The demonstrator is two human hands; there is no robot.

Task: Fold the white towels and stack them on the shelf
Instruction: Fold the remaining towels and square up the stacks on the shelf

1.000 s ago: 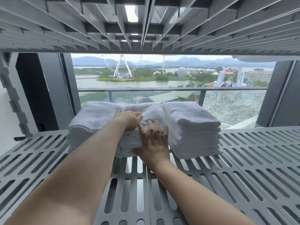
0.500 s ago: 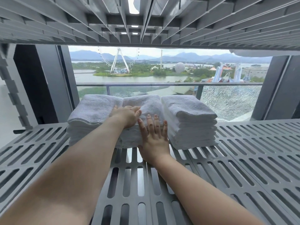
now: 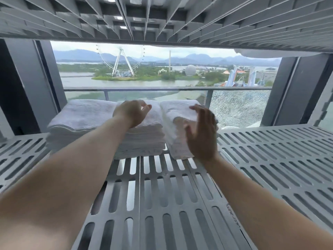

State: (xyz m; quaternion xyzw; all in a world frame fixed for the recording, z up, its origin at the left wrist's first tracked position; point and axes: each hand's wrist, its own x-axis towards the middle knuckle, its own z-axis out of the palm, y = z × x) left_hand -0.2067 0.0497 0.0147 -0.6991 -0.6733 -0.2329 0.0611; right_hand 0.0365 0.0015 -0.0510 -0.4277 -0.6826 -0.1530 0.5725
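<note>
left stack (image 3: 81, 121): we see folded white towels, flat, left of our left hand's fingers (image 3: 144, 107).
middle stack (image 3: 146, 134): under those fingers.
right stack (image 3: 177, 123): behind our blurred right hand's fingers (image 3: 201, 114).
shelf (image 3: 270, 150): grey, slotted, beneath all.

Window (image 3: 162, 73) across middle of frame, dark frames at far left and right. Ferris wheel (image 3: 120, 60) upper left of centre, on green island. Thin tower (image 3: 170, 60) and pale dome (image 3: 190, 70) near centre. Blue ride structure (image 3: 237, 76) at right. Water (image 3: 81, 81) at left, mountains (image 3: 198, 58) along horizon. Balcony railing (image 3: 162, 89) below view; cracked glass panel (image 3: 239, 107) at right.
</note>
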